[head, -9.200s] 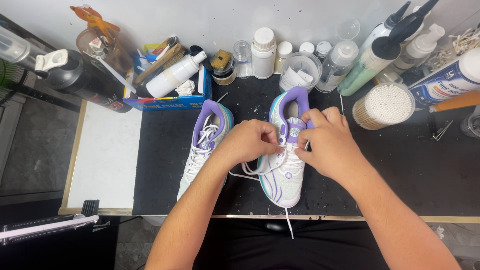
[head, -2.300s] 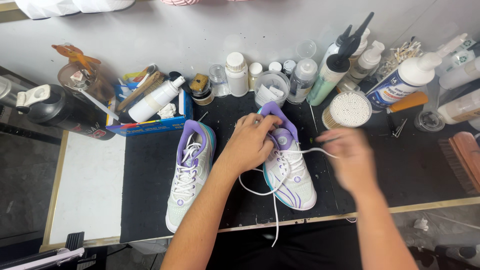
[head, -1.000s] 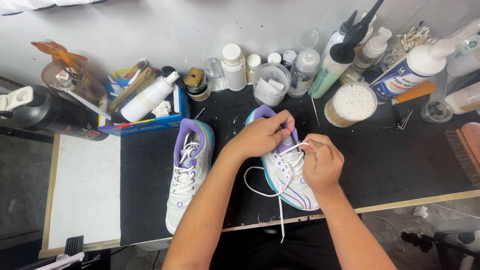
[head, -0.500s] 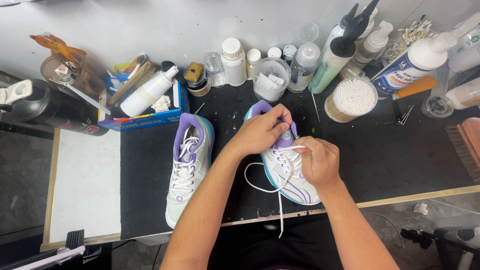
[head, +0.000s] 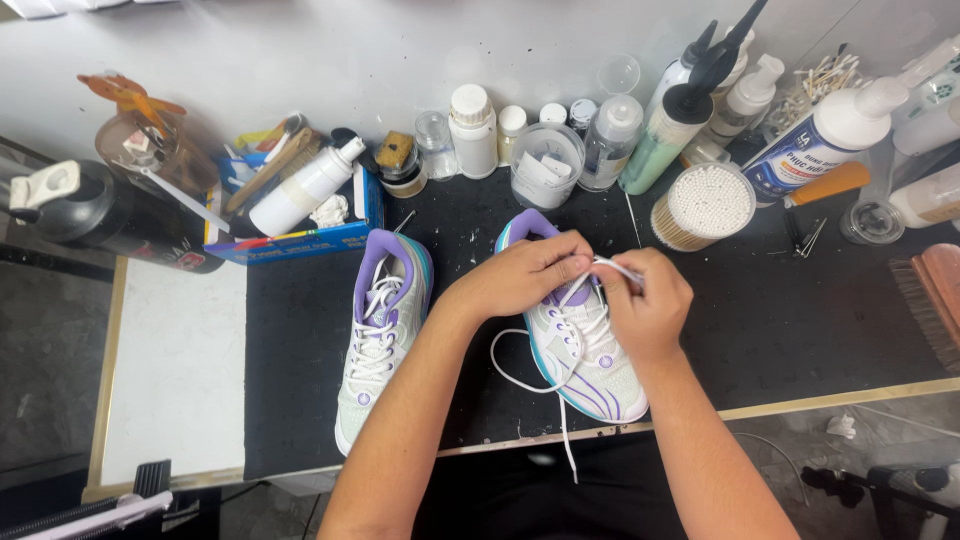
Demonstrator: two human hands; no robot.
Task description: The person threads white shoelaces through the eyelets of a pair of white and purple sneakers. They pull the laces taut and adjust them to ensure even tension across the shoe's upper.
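Observation:
Two white sneakers with purple and teal trim lie on a black mat (head: 800,330). The left sneaker (head: 382,345) is laced and lies apart from my hands. Over the right sneaker (head: 590,375), my left hand (head: 525,275) rests on the tongue and pinches the white shoelace (head: 520,380) near the top eyelets. My right hand (head: 648,305) is closed on the lace end just to the right, pulling it taut. A loose loop of lace hangs over the sneaker's left side and trails past the table's front edge.
Along the back stand bottles (head: 473,130), a clear jar (head: 546,165), squeeze bottles (head: 680,125), a tub of cotton swabs (head: 705,205) and a blue box of tools (head: 300,215). A brush (head: 930,300) lies at the right edge. A white board (head: 175,370) lies left of the mat.
My right hand has come back from the right to the sneaker's top and closed on the lace end beside my left hand. The view has shifted slightly.

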